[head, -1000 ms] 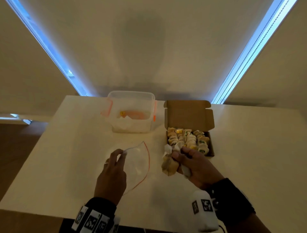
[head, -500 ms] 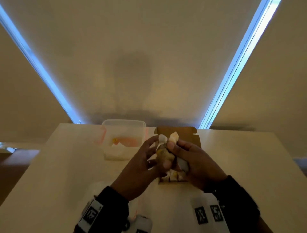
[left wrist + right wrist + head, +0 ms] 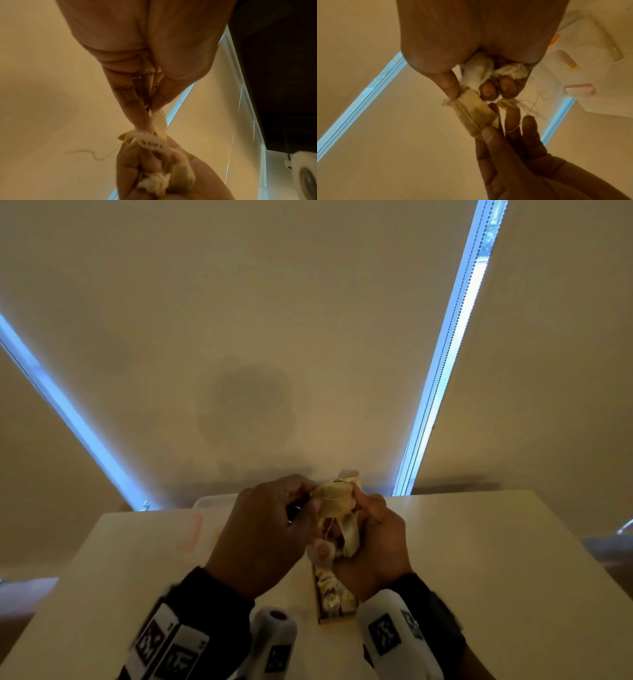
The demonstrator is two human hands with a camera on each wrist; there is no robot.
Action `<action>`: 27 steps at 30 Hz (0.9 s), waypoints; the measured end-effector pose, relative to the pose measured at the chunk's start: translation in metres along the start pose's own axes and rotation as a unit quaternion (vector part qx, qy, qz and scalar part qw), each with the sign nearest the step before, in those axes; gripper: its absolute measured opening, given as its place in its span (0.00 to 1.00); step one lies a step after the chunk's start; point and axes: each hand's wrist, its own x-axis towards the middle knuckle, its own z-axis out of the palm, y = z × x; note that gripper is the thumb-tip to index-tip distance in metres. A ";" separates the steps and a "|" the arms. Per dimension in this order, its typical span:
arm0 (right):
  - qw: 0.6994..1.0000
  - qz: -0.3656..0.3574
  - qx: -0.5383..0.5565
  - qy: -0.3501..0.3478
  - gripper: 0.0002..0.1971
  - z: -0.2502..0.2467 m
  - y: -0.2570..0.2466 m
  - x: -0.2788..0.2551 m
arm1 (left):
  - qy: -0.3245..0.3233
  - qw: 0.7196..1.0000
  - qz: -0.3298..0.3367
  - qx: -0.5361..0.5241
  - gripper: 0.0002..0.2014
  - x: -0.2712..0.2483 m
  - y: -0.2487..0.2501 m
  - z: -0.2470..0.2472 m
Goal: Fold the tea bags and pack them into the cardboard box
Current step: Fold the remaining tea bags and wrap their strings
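Both hands are raised above the table and meet around a bunch of tea bags. My right hand grips the bunch in its curled fingers, as the right wrist view shows at the tea bags. One brownish tea bag stretches from the right thumb to my left hand. In the left wrist view my left hand pinches that tea bag's edge between thumb and forefinger. Loose strings hang down. The cardboard box, with folded tea bags inside, lies below the hands, mostly hidden.
A clear plastic container with orange clasps stands on the white table behind my left hand. Drawn blinds with bright slits fill the background. The zip bag is out of sight.
My left hand left the zip bag on the table and came up to the tea bags. Both hands rose higher, and the view tilted upward so the box dropped low.
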 end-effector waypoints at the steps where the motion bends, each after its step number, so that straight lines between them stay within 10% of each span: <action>1: 1.000 0.010 0.006 0.005 0.27 0.004 0.000 0.000 | 0.002 1.000 -0.014 -0.010 0.06 0.002 -0.001 0.001; 18: 0.986 0.029 0.162 -0.022 0.22 0.015 0.019 0.019 | 0.128 0.968 -0.056 -0.208 0.12 0.025 -0.010 -0.014; 27: 0.984 0.013 0.169 -0.049 0.30 0.010 0.013 0.018 | 0.163 0.817 -0.156 -0.531 0.11 0.035 -0.011 -0.023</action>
